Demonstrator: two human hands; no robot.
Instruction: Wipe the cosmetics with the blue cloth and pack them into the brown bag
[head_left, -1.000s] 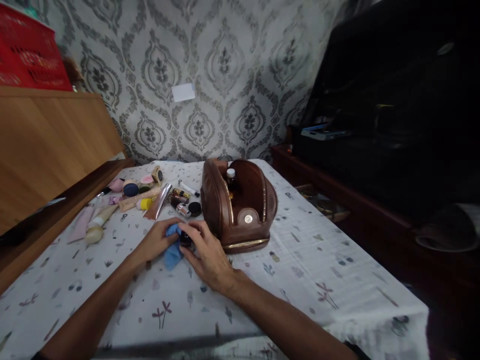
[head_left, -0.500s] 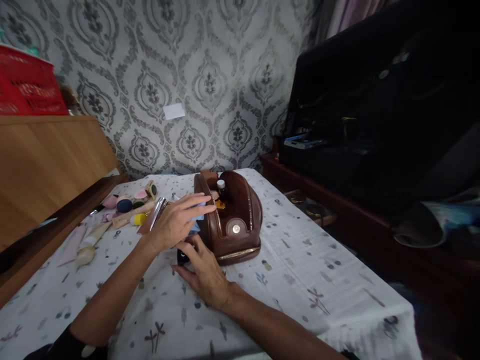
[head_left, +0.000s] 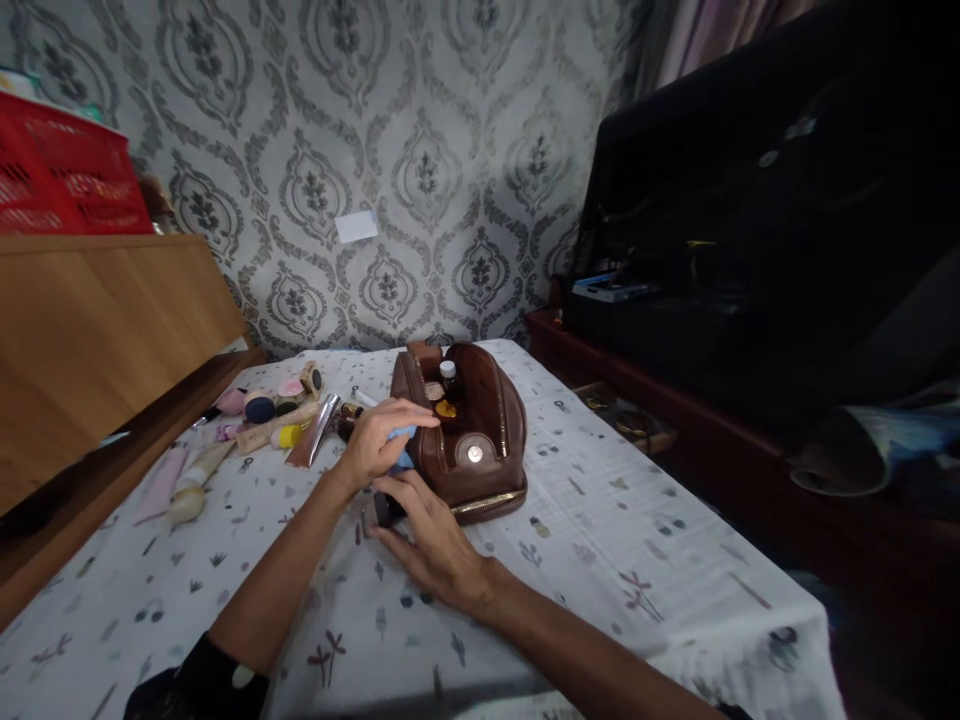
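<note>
My left hand (head_left: 379, 442) is closed around a blue cloth (head_left: 403, 436) and rests against the left side of an open brown leather pouch (head_left: 466, 430). Just below it, my right hand (head_left: 429, 531) grips a small black container (head_left: 384, 508) on the tablecloth, right in front of the pouch. Inside the pouch stand a white-capped bottle (head_left: 448, 371) and an amber item.
Several cosmetics (head_left: 259, 420), tubes and sponges lie on the white patterned tablecloth (head_left: 615, 530) left of the pouch. A wooden cabinet (head_left: 90, 330) with a red crate (head_left: 64, 180) stands at left. A dark open case (head_left: 750, 230) sits on a low wooden bench at right.
My left hand lifted the blue cloth from the table up to the pouch's side. My right hand stayed on the small black container in front of the pouch.
</note>
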